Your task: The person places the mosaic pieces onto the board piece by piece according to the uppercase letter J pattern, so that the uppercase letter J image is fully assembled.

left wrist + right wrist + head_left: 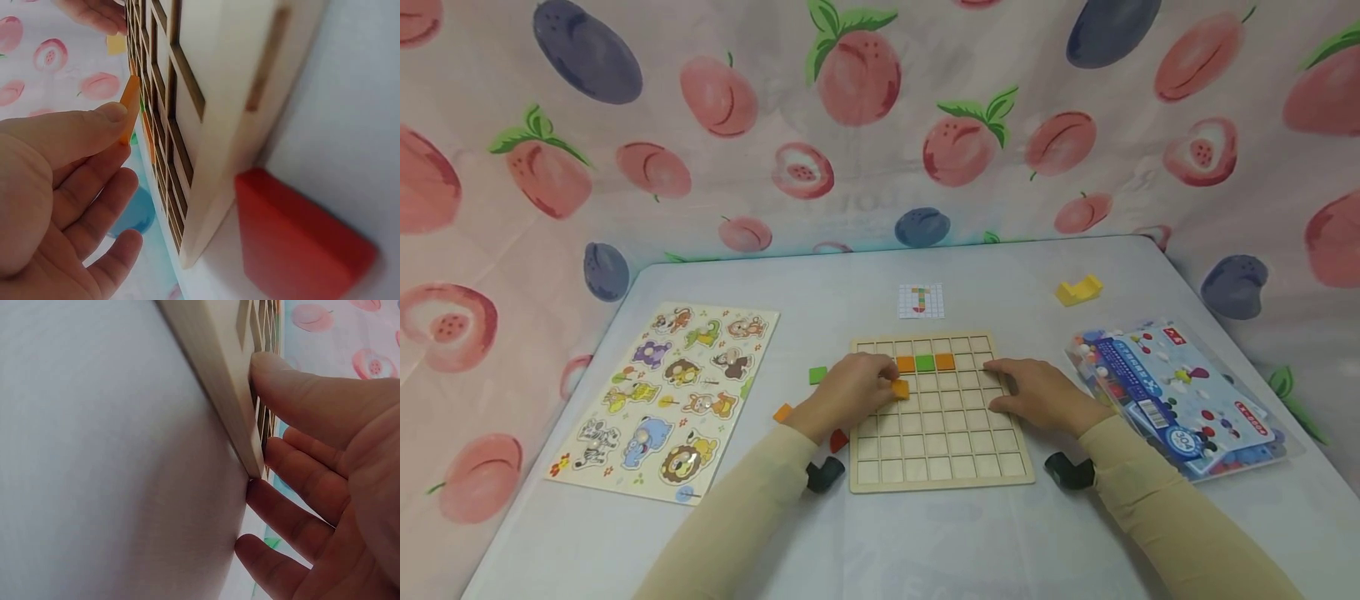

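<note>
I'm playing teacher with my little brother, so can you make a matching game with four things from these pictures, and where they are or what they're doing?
Things
1. left hand
2. red piece
3. right hand
4. yellow block

Places and doings
A. touching the right side of the wooden grid
B. farther back than the plastic box
C. pinching an orange tile
D. lying close beside the grid's left edge

Right pairs: 1-C, 2-D, 3-A, 4-B

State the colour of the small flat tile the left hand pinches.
Orange: the small flat tile in the left hand shows best in the left wrist view.
</note>
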Tool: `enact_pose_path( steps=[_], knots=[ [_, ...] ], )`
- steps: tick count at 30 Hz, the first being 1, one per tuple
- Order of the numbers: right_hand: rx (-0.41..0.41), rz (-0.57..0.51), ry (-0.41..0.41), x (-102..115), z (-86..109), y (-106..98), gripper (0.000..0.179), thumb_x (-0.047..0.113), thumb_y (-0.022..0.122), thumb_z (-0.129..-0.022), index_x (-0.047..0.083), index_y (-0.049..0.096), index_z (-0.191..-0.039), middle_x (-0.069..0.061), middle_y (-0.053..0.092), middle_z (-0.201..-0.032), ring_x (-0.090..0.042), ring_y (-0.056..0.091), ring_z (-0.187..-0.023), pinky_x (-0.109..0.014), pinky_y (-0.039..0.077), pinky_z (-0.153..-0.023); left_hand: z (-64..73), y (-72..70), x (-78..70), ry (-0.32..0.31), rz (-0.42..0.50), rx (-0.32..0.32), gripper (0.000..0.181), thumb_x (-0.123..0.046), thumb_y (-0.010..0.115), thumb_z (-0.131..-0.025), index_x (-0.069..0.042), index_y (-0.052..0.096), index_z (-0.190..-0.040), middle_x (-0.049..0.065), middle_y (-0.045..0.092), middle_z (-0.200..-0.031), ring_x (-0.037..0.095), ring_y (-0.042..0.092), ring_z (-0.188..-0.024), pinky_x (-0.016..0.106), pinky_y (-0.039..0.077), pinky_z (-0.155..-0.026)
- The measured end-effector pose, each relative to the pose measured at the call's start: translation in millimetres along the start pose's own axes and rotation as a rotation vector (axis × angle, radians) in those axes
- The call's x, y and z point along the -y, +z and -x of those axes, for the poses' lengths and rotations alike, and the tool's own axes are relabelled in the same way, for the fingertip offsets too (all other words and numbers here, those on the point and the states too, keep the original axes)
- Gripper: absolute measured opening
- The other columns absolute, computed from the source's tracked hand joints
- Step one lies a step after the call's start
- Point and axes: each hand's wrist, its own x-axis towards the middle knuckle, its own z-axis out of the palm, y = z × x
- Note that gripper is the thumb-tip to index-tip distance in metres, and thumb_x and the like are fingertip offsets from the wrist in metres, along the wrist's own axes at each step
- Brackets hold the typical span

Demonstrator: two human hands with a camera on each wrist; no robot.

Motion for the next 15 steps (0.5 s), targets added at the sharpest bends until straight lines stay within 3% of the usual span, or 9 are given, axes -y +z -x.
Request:
enact_pose_path(
  steps=[15],
  knots=[
    [-0.003, -0.002, -0.002, 0, 0.7, 0, 0.060, 0.024, 0.073, -0.092, 0.002, 0.052, -0.144, -0.023, 0.051, -0.144, -0.046, 0.043, -0.133, -0.060, 0.034, -0.108, -12.7, 7.8, -8.5, 0.019, -0.006, -0.021, 0.017, -0.013, 0.071, -0.093, -0.010, 0.073, -0.109, 0.002, 0.071, -0.109, 0.018, 0.063, -0.104, 0.034, 0.051, -0.092]
  ],
)
